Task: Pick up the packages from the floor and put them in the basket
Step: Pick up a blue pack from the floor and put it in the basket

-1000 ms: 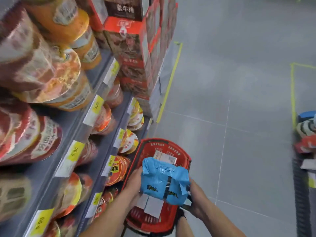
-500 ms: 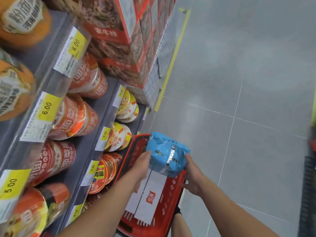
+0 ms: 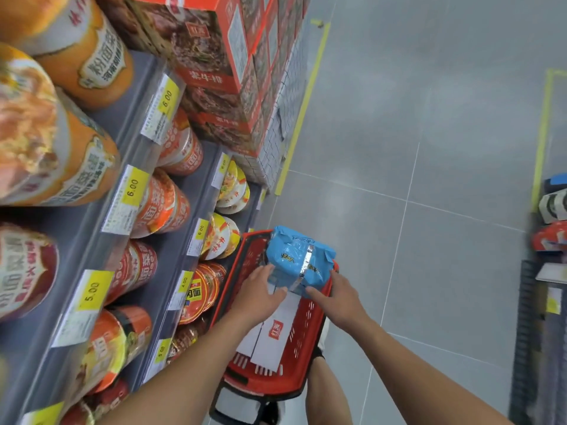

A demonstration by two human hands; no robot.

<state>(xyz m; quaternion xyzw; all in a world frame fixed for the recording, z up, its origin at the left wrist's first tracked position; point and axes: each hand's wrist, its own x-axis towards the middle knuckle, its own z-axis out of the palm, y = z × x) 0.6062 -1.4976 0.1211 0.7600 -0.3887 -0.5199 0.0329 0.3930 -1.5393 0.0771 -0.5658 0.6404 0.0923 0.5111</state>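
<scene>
A blue plastic package (image 3: 296,259) with a silver tape strip sits over the far end of the red shopping basket (image 3: 308,320), which stands on the floor beside the shelf. My left hand (image 3: 260,291) holds the package's near left corner, thumb under its edge. On the near right side my right hand (image 3: 336,297) grips it the same way. Flat white packages (image 3: 274,331) with a red label lie in the basket bottom, partly hidden by my hands.
Shelves of orange and red noodle cups (image 3: 159,204) with yellow price tags fill the left. Stacked red boxes (image 3: 221,72) stand behind them. Grey tiled floor (image 3: 429,148) with yellow tape lines (image 3: 302,111) lies ahead. Another shelf with goods (image 3: 552,228) is at the right edge.
Both hands have carried the blue package forward and down toward the basket's far end, sliding from its sides to its near edge. My view has tilted a little.
</scene>
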